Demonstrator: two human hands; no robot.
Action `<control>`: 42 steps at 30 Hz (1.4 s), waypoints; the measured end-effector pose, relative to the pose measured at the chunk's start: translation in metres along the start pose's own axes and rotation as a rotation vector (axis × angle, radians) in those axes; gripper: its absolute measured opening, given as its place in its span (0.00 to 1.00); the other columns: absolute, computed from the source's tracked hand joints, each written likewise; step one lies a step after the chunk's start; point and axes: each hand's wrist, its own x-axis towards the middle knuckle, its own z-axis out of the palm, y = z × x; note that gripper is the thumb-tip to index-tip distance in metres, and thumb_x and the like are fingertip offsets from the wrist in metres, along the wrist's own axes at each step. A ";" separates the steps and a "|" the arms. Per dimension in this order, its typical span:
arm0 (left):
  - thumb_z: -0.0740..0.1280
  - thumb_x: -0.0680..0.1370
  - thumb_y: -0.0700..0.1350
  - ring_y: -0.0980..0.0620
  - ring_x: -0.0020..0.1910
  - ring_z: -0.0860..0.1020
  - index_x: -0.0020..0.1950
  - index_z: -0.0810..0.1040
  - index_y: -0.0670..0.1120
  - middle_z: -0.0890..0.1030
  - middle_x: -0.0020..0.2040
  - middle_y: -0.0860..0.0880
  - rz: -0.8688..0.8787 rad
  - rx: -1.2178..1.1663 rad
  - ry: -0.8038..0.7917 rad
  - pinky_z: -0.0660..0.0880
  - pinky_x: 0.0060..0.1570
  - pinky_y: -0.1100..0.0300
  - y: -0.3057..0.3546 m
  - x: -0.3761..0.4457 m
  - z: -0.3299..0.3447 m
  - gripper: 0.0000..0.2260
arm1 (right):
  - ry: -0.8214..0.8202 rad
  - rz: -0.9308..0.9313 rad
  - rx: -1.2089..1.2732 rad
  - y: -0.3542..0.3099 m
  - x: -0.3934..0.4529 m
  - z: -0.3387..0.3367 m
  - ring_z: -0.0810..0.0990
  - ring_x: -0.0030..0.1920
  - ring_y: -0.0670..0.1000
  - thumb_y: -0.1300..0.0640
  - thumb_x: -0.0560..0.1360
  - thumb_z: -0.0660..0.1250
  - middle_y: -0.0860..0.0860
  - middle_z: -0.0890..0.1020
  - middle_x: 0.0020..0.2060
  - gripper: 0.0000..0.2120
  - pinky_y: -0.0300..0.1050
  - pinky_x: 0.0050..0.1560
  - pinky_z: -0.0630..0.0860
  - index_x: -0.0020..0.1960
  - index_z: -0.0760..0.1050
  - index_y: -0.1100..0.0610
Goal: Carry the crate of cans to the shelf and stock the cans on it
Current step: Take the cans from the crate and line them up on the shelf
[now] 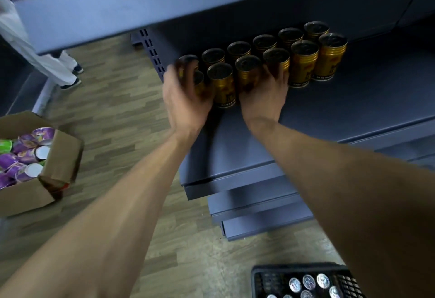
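Note:
Several gold cans [303,62] stand in two rows on the dark blue shelf [353,104]. My left hand [186,100] is blurred and curls round a gold can [199,81] at the left end of the front row. My right hand [263,95] wraps around another gold can [247,71] in the front row, its fingers reaching past a neighbouring can. A black crate [259,274] with several silver-topped cans [308,282] sits on the floor at the bottom right, below my right forearm.
A cardboard box [58,156] of purple and green cups stands on the wooden floor at left. A person's legs in white trousers [35,46] are at far left. Another shelf board [117,3] hangs above; lower shelf edges [259,208] jut out below.

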 end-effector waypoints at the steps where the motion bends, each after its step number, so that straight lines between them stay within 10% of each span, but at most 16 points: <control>1: 0.71 0.68 0.52 0.48 0.53 0.76 0.54 0.81 0.47 0.79 0.54 0.46 0.098 0.045 -0.036 0.72 0.52 0.57 0.008 0.008 0.002 0.17 | 0.027 -0.088 -0.059 0.003 0.006 -0.004 0.71 0.68 0.61 0.48 0.73 0.59 0.57 0.76 0.65 0.22 0.57 0.65 0.69 0.63 0.78 0.54; 6: 0.71 0.69 0.56 0.46 0.52 0.78 0.50 0.82 0.50 0.80 0.51 0.49 0.145 0.239 -0.394 0.72 0.50 0.56 0.010 0.028 0.028 0.14 | -0.216 -0.447 -0.186 0.031 0.029 -0.014 0.68 0.70 0.64 0.46 0.71 0.48 0.56 0.75 0.69 0.32 0.60 0.69 0.65 0.69 0.75 0.53; 10: 0.69 0.69 0.44 0.50 0.52 0.79 0.48 0.83 0.48 0.81 0.49 0.52 0.141 0.017 -0.395 0.69 0.44 0.63 0.001 0.025 0.029 0.10 | -0.107 -0.435 -0.210 0.034 0.031 -0.004 0.72 0.66 0.62 0.61 0.75 0.60 0.54 0.77 0.66 0.22 0.56 0.65 0.67 0.68 0.77 0.51; 21: 0.68 0.69 0.43 0.46 0.55 0.78 0.56 0.81 0.49 0.81 0.55 0.52 0.074 0.085 -0.445 0.66 0.44 0.63 0.014 0.022 0.013 0.15 | -0.031 -0.369 -0.123 0.032 0.032 -0.001 0.73 0.67 0.61 0.63 0.71 0.67 0.58 0.80 0.60 0.26 0.58 0.67 0.67 0.69 0.72 0.57; 29: 0.65 0.64 0.46 0.39 0.69 0.66 0.70 0.72 0.47 0.69 0.72 0.48 0.058 0.203 -0.418 0.64 0.68 0.52 0.028 0.010 0.003 0.33 | 0.000 -0.346 -0.209 0.075 0.040 -0.034 0.66 0.74 0.60 0.61 0.70 0.69 0.56 0.72 0.71 0.30 0.59 0.71 0.64 0.72 0.69 0.54; 38: 0.70 0.72 0.50 0.40 0.61 0.75 0.62 0.79 0.51 0.79 0.60 0.44 -0.070 0.320 -0.485 0.72 0.60 0.50 0.085 0.015 0.042 0.18 | -0.081 -0.486 -0.234 0.106 0.074 -0.062 0.68 0.72 0.58 0.52 0.75 0.64 0.52 0.73 0.70 0.24 0.59 0.69 0.66 0.71 0.71 0.50; 42: 0.61 0.68 0.53 0.41 0.53 0.78 0.50 0.82 0.51 0.81 0.50 0.46 -0.099 0.313 -0.428 0.74 0.50 0.52 0.084 0.020 0.048 0.16 | -0.373 -0.576 -0.272 0.092 0.093 -0.070 0.61 0.76 0.56 0.53 0.79 0.62 0.51 0.70 0.74 0.23 0.55 0.75 0.55 0.74 0.68 0.45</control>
